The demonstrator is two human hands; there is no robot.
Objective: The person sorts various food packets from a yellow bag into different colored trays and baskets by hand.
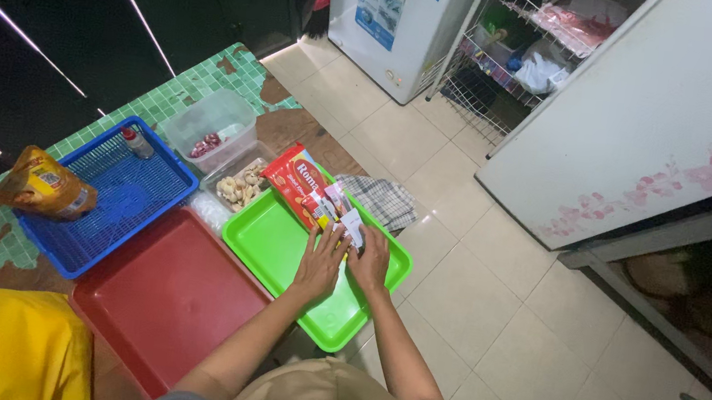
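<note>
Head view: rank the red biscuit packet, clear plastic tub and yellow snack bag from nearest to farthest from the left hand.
1. Red biscuit packet, just beyond the left hand, on the green tray's far edge.
2. Clear plastic tub, farther back on the tiled counter.
3. Yellow snack bag, far left, beside the blue tray.

A few small flat paper sachets, white with red and pink printing, sit bunched together at the far edge of a shallow bright green rectangular plastic tray. They overlap one another, so their number cannot be told. Just beside them, a red rectangular biscuit packet with a yellow edge lies flat and slantwise across the tray's far corner. The tray rests level on the counter, its near corner jutting past the counter's edge over the tiled floor.
</note>
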